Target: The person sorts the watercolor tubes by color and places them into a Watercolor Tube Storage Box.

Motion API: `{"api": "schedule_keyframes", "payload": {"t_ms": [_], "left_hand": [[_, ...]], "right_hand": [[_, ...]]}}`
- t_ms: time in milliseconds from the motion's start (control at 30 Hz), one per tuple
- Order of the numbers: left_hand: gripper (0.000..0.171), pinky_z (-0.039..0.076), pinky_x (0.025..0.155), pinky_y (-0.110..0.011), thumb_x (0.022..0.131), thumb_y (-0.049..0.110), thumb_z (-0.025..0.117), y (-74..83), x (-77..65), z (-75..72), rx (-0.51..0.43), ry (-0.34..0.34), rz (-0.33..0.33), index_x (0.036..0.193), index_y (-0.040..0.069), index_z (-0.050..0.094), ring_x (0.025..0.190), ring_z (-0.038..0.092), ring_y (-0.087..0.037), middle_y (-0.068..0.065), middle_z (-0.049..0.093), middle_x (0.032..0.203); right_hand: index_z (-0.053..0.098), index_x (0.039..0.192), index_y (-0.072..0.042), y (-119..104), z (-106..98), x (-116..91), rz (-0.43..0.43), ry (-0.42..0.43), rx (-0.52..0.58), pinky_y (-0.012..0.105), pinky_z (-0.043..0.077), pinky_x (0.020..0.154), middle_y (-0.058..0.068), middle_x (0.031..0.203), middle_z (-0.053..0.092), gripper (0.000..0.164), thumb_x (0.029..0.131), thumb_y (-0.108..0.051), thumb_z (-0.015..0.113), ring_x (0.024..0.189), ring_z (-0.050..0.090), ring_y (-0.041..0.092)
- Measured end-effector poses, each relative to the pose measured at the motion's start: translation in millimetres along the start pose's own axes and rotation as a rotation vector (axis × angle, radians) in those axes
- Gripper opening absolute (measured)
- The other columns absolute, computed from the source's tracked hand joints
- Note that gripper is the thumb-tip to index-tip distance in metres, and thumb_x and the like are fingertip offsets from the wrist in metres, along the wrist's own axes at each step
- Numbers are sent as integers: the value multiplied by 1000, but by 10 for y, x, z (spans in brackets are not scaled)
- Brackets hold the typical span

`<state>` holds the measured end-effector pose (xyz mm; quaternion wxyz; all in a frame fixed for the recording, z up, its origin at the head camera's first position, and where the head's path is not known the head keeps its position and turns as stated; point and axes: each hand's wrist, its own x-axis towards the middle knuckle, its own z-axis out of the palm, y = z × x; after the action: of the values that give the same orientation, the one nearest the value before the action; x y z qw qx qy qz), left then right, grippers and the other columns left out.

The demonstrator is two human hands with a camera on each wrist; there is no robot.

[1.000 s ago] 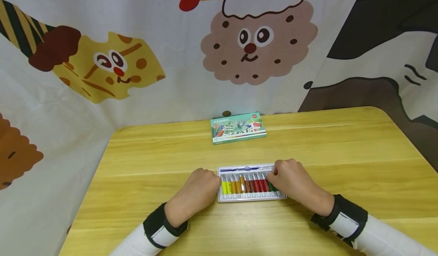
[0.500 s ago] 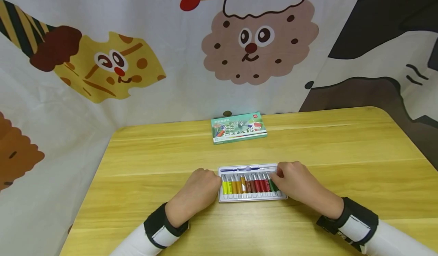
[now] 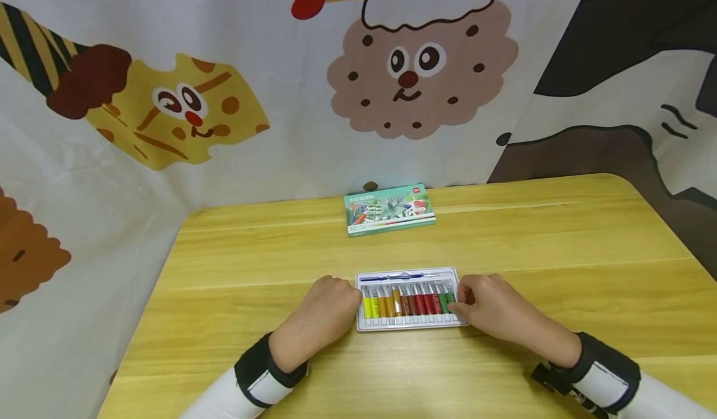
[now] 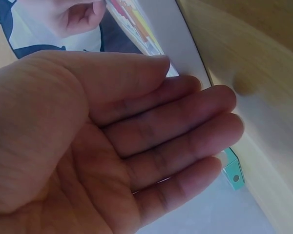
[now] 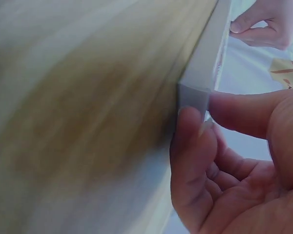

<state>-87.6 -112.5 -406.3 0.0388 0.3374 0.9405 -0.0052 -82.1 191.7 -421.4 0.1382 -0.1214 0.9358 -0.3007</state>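
Note:
A white plastic tray of paint tubes point(image 3: 411, 329) lies on the wooden table. Its tubes run from yellow at the left through orange, brown and red to green, and a thin blue-handled brush point(image 3: 392, 277) lies along the far side. At the left end, my left hand point(image 3: 327, 310) holds the rim between thumb and fingers; its grip is partly hidden in the left wrist view. My right hand point(image 3: 495, 304) pinches the tray's right end near the front corner. In the right wrist view, the thumb is on one side of the white edge point(image 5: 198, 73) and the index finger on the other.
A flat green paint box point(image 3: 390, 210) with a plant picture lies at the table's back edge. Behind the table point(image 3: 269, 244) hangs a white cloth point(image 3: 291, 145) printed with cartoon biscuits and cheese.
My right hand has slid from the tray's upper right part down and outward to the right end near the front corner, uncovering the green tubes. My left hand and the tray look nearly still.

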Motion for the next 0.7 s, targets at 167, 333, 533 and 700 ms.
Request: {"api": "schedule_keyframes", "payload": {"t_ms": [167,333,533,700], "left_hand": [[11,40,55,-28,92,2,73,6,0,-1,-1,2,2,83,4,78,53,45,-9,-1,62,63],[11,39,54,-28,92,1,73,0,4,14,8,1,-1,82,5,77,53,44,-9,-1,61,62],[8,39,55,-27,93,3,74,-6,10,22,7,-7,-4,86,4,78,53,44,-10,-1,62,63],[9,39,54,-27,93,4,74,-7,10,30,11,-2,-1,84,4,78,53,44,-9,-1,62,62]], "right_hand": [[57,73,-14,23,13,-5,-26,13,14,22,34,49,-5,62,51,30,89,-12,82,55,45,9],[56,73,-15,36,23,-1,-35,20,12,22,34,49,-6,62,51,31,88,-12,83,55,44,9],[56,73,-15,32,24,7,-26,15,10,22,34,49,-5,62,51,31,88,-13,83,55,45,9],[56,74,-15,29,26,18,-11,1,8,23,35,49,-4,63,51,31,89,-13,83,56,45,10]]}}
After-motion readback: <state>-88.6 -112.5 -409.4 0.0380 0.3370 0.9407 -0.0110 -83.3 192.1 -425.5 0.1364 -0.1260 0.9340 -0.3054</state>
